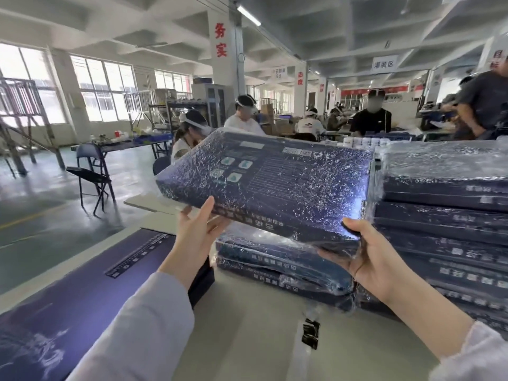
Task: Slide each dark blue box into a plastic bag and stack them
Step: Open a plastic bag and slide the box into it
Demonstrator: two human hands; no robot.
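Note:
I hold a dark blue box wrapped in a crinkled plastic bag (277, 177) up in the air, tilted, its printed back facing me. My left hand (196, 233) grips its near left edge, thumb up along the side. My right hand (365, 257) grips its near right corner from below, thumb on top. Under it lies a low stack of bagged boxes (283, 268) on the table. A taller stack of bagged boxes (445, 224) stands to the right.
An unbagged dark blue box (90, 284) lies on the table (247, 339) at my left. A black clip or tape piece (310, 333) lies near the front. A folding chair (93, 174) stands on the floor to the left. Several people work at tables behind.

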